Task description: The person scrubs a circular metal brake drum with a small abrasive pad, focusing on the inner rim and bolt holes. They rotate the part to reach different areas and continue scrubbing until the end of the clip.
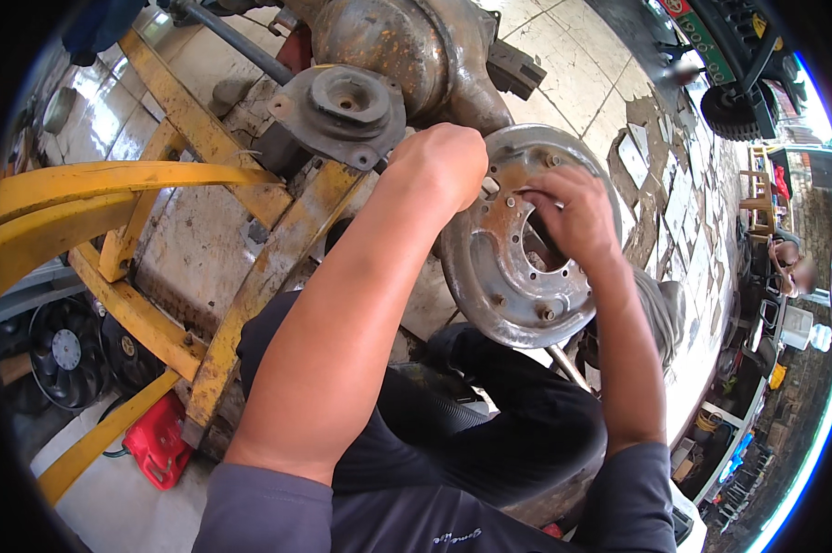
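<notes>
A round grey metal brake backing plate (489, 309) stands in front of me, tilted, with a big center hole, several small holes and rusty patches. My left hand (442, 164) is closed at the plate's upper left. A short pale metal end (489, 187) sticks out beside its fingers; the rest of that piece is hidden in the fist. Over the upper right of the center hole, my right hand (577, 214) has its fingers bent, with the thumb near the hole's edge. The fingertips are close to a bolt (511, 201); whether they pinch anything small is unclear.
A rusty axle housing (379, 55) lies beyond the plate. A dark rubber-like mount (347, 103) rests on a yellow steel frame (194, 175) at the left. Below the frame are a red container (158, 442) and black fans (65, 346). Broken tiles (678, 184) cover floor at the right.
</notes>
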Motion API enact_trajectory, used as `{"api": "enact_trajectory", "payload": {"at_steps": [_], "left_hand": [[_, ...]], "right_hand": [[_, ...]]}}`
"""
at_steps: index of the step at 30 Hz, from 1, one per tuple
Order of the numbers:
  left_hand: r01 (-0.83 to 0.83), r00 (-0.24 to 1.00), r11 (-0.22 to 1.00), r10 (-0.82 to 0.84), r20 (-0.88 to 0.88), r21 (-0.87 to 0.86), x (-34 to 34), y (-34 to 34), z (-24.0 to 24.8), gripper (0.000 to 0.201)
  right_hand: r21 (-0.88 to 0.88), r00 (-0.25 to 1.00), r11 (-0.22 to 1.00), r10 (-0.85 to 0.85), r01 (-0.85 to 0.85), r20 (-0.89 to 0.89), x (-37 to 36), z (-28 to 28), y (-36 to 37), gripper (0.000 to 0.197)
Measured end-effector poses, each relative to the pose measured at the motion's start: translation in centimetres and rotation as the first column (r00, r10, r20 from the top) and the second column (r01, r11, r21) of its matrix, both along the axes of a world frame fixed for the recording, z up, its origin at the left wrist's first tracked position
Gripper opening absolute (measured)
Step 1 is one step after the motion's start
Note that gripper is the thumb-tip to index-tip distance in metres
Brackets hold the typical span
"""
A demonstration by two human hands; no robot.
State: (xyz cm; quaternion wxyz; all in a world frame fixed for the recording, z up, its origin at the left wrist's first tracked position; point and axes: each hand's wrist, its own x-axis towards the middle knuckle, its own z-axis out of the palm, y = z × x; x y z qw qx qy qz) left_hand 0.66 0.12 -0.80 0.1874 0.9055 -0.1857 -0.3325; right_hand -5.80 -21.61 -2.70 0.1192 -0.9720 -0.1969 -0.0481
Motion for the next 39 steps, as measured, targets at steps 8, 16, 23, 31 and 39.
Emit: {"api": "enact_trajectory", "payload": {"at_steps": [8, 16, 23, 31, 39], "left_hand": [[-0.045, 0.999, 0.999, 0.045, -0.023, 0.007, -0.3, 0.1, 0.4, 0.020], [0.009, 0.999, 1.000, -0.010, 0.042, 0.006, -0.1, -0.3, -0.9, 0.018], [0.008, 0.998, 1.000, -0.008, 0.058, 0.006, 0.1, -0.4, -1.8, 0.017], [-0.010, 0.998, 1.000, 0.011, 0.062, -0.012, -0.1, -0.4, -1.4, 0.017], [0.044, 0.995, 0.999, -0.044, 0.090, -0.004, 0.1, -0.4, -2.0, 0.018]], "right_hand": [[0.100, 0.966, 0.971, 0.230, -0.219, -0.119, 1.1, -1.3, 0.4, 0.017], [0.052, 0.954, 0.963, 0.269, -0.264, -0.130, 1.0, -1.4, 0.4, 0.020], [0.069, 0.964, 0.967, 0.252, -0.247, -0.080, 1.1, -1.9, 0.1, 0.017], [0.117, 0.970, 0.965, 0.242, -0.237, -0.031, 0.8, -2.4, 0.2, 0.022], [0.075, 0.977, 0.974, 0.215, -0.215, 0.014, 0.7, -2.5, 0.3, 0.022]]}}
